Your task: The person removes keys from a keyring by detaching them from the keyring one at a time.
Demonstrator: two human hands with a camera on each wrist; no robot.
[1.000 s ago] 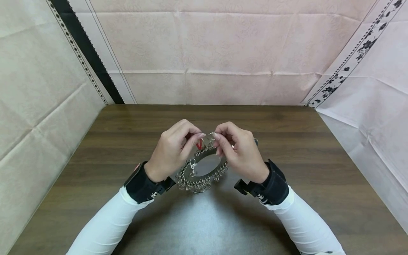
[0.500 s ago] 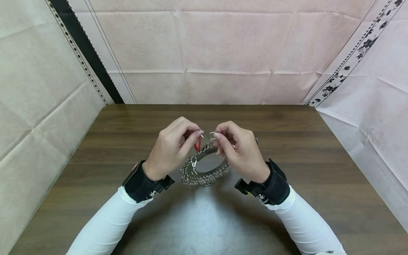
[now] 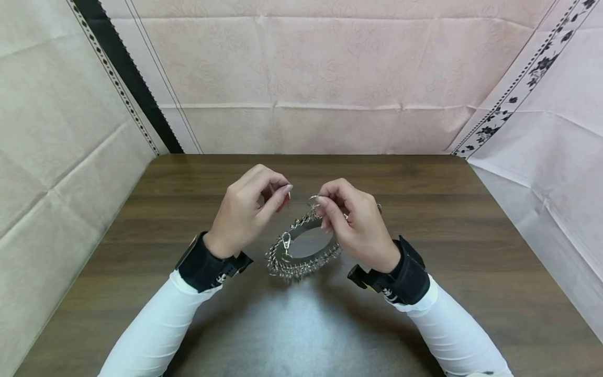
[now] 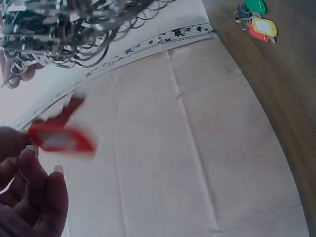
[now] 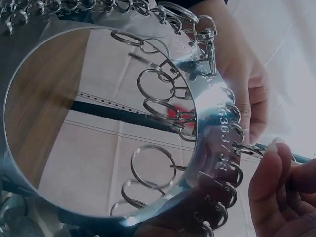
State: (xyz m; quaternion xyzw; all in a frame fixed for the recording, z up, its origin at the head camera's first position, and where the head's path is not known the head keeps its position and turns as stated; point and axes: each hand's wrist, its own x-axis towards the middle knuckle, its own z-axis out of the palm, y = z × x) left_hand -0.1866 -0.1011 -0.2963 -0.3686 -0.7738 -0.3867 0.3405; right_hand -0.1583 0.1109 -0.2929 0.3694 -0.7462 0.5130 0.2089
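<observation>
My left hand pinches a red key tag, blurred in the left wrist view, with a dark red part sticking up beside it. In the head view the tag is mostly hidden by the fingers. My right hand holds up a large flat metal ring by a small silver split ring at its top. Numbers are stamped on the large ring's face, and many small rings hang round its rim. A swivel clasp hangs at its left side. A gap separates my two hands.
Several key tags lie on the wooden table, among them a yellow one and a green one. Pale cloth stands behind the table, with more on both sides.
My left hand has drawn away to the left and up with the red key tag, apart from the split ring. My right hand stays nearly still; the hanging large ring has shifted slightly.
</observation>
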